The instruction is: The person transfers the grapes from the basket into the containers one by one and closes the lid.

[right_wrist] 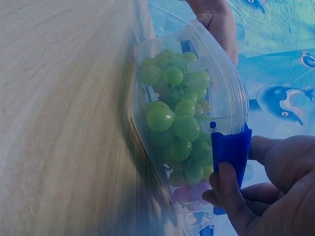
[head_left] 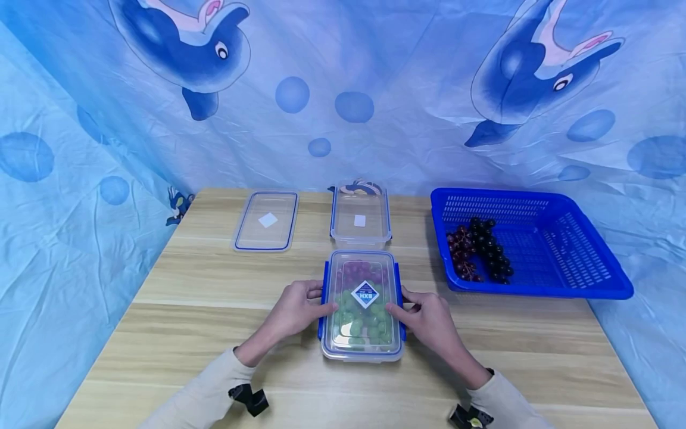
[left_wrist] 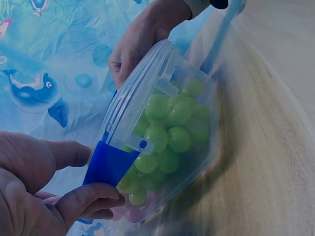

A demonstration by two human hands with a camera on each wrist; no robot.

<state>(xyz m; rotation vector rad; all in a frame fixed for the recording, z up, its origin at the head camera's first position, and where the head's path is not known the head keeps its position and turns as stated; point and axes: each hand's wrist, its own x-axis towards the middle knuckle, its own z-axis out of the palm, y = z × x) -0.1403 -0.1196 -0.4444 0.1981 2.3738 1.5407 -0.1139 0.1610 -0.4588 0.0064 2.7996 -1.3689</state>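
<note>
The box (head_left: 361, 357) sits upright on the near middle of the tabletop (head_left: 214, 333), its lid (head_left: 364, 322) in place over green grapes (left_wrist: 167, 132) and pink grapes (right_wrist: 191, 191). It looks like clear plastic, stiff in the walls with a little give in the lid, and likely smooth enough to slip under dry skin. Loaded with fruit, it should have moderate weight, easy for two hands but better not trusted to one edge. The grapes inside are soft and would bruise if crushed or shaken, so the best hold is on the long left and right sides, beneath the rim, rather than by the hinged flaps alone.

The left hand (head_left: 301, 310) has its fingers bent in a pinch around the left latch (left_wrist: 110, 162), the thumb over the lid's edge. The right hand (head_left: 427, 316) mirrors it: fingers curled against the right latch (right_wrist: 231, 155), thumb above. Both grips are parted only by the latch and rim between thumb and fingers. Whether either latch has snapped home cannot be told. The second box (head_left: 361, 241) lies just beyond, on the far side.
</note>
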